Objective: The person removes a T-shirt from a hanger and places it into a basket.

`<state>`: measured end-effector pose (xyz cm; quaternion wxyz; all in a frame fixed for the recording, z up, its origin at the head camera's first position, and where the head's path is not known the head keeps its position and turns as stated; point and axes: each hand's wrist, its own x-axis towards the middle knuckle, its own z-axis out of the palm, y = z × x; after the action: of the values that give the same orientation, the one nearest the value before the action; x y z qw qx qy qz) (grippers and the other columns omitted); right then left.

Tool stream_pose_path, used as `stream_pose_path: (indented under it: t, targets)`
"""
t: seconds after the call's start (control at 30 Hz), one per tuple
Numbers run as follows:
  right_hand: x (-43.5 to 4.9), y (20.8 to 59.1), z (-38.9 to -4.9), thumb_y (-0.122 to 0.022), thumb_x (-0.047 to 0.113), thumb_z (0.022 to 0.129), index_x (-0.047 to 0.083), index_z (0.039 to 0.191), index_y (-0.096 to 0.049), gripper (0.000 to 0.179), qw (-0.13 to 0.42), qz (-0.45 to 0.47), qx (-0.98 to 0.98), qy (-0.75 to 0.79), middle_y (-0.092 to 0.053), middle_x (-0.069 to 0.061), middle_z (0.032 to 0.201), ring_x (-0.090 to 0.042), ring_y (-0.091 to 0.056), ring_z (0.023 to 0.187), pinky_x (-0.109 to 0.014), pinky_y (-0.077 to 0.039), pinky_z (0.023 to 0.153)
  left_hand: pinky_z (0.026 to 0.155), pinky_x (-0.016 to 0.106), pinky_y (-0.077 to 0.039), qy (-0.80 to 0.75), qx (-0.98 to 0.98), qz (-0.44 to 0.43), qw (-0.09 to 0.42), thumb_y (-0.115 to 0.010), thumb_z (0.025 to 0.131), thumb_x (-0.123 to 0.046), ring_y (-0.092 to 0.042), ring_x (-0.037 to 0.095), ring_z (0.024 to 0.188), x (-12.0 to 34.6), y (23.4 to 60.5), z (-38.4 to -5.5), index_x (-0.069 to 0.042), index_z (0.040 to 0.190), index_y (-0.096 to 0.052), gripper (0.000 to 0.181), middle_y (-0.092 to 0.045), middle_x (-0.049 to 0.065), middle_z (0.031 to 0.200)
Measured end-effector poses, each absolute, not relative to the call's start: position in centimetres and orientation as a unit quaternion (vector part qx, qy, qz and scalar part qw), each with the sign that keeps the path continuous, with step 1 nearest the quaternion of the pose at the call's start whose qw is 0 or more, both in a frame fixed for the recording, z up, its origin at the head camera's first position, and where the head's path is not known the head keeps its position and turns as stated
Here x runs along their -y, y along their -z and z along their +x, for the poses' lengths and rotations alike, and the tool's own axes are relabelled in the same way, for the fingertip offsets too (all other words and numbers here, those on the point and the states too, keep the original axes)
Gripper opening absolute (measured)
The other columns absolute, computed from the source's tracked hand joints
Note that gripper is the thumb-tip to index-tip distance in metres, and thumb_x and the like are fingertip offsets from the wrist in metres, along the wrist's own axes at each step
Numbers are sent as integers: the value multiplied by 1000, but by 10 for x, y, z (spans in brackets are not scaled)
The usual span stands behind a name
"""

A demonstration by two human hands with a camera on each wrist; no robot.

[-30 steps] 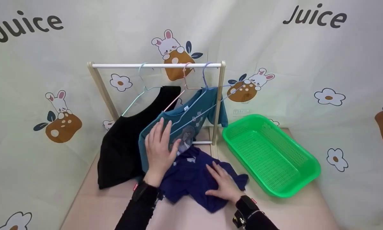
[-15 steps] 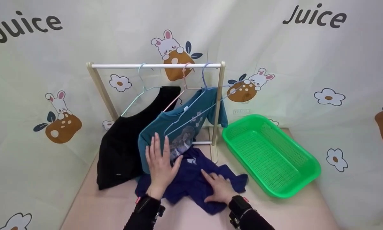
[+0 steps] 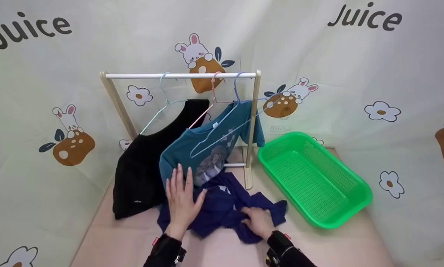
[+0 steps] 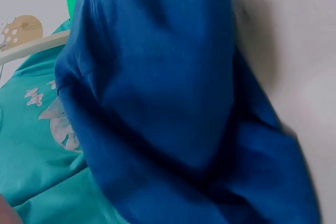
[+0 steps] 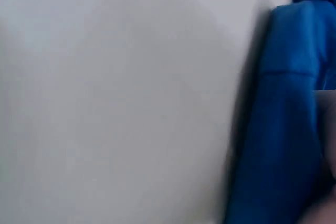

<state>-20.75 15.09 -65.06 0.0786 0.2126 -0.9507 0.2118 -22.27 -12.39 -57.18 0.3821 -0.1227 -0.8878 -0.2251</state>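
Note:
A crumpled navy T-shirt (image 3: 214, 213) with a small white print lies on the table. My right hand (image 3: 259, 222) pinches its near right part between curled fingers and thumb; the fingertips are partly hidden in the folds. Fingers spread, my left hand (image 3: 181, 204) rests over the navy cloth's left side, before the lower part of a teal T-shirt (image 3: 177, 148). That teal shirt hangs on a pink hanger. Blue cloth of the navy T-shirt (image 4: 157, 77) fills much of the left wrist view, and a fold of the navy T-shirt (image 5: 283, 129) shows in the right wrist view.
A small rack with a white rail (image 3: 140, 76) stands behind. From it hang a black top (image 3: 136, 174) on a mint hanger and a bare purple hanger (image 3: 238, 99) in front of the teal shirt. To the right sits a green plastic basket (image 3: 318, 185).
My left hand has come down and nearer from the purple hanger's left end. My right hand has gone from spread fingers on the navy T-shirt to pinching it, bunching the cloth.

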Motion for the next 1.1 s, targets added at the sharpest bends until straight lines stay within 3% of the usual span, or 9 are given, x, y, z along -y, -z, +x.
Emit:
stream_pose_path:
  t: [0.13,0.3,0.4,0.53,0.67,0.87,1.1]
  targets:
    - [-166,637,-213,-74,15,87,13,103,-63,20,84,189,929,-308,-68,-9,91,-31,-66,85,-50,-51,71,109,66,-17,225,887,-126,384,-73,83,-37,-23,39,144,129,571,-219,-9,154,-35,85,-22,19,161]
    - [-189,611,-226,-67,8,93,2,112,-60,21,82,117,867,-478,-67,-19,105,-36,-65,97,-46,-52,82,107,67,-19,221,888,-127,382,-66,87,-44,-23,40,144,140,567,-213,-9,154,-35,82,-23,20,160]
    - [-197,591,-231,-63,4,95,-2,117,-56,24,47,53,799,-597,-66,-19,111,-30,-65,97,-39,-54,78,107,67,-19,220,888,-128,384,-64,89,-47,-21,42,144,145,563,-211,-9,153,-35,80,-23,21,160]
    - [-200,560,-236,-58,2,98,-4,122,-50,26,24,3,701,-713,-64,-8,102,-15,-62,80,-27,-52,60,107,67,-20,225,884,-129,388,-65,88,-46,-19,42,145,150,555,-209,-8,153,-36,81,-22,21,160]
    - [-203,531,-240,-54,-1,98,2,117,-54,19,60,26,632,-772,-58,-2,90,-8,-55,70,-21,-46,56,106,68,-21,219,887,-121,389,-64,87,-47,-18,40,146,153,549,-210,-8,153,-35,81,-21,20,161]
    - [-212,473,-242,-44,-3,102,17,113,-57,27,109,103,518,-842,-60,-1,100,-10,-61,80,-23,-52,68,105,69,-23,211,891,-113,386,-67,86,-44,-19,42,145,157,546,-209,-8,153,-34,83,-20,19,161]
    - [-230,391,-246,-45,-7,101,5,109,-58,20,219,127,399,-881,-60,-8,99,-14,-62,79,-24,-51,66,105,69,-23,213,893,-110,381,-70,85,-42,-19,43,144,158,546,-209,-8,154,-32,87,-19,19,161]
